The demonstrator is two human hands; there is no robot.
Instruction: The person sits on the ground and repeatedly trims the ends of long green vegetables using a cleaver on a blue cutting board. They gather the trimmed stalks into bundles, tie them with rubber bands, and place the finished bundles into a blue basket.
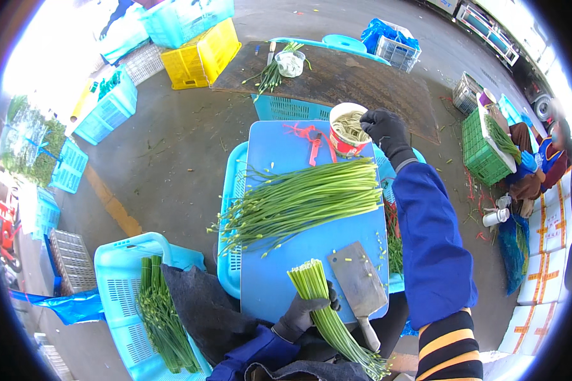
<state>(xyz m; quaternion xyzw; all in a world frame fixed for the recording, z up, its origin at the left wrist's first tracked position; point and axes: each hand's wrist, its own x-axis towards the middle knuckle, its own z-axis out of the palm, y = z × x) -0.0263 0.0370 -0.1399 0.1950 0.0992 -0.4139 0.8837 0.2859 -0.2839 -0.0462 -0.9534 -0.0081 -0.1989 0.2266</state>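
My left hand (305,307), in a dark glove, is closed around a bunch of flowering garlic chives (321,305). The cut ends point up over the board and the buds hang toward my lap. My gloved right hand (386,131) is at the right rim of a paper tub (347,145) holding pale rubber bands (350,127). Its fingers are drawn together; whether a band is between them is unclear. A loose pile of chives (310,202) lies across the blue board (271,285). Beside the bunch rests a cleaver (360,281), its handle toward me.
Red ties (305,133) and a red-handled tool (314,151) lie left of the tub. A turquoise crate (124,305) at my left holds bundled chives (159,305). Beyond the board, a dark panel (357,81) carries more chives. A person (534,162) sits at right near a green crate (481,147).
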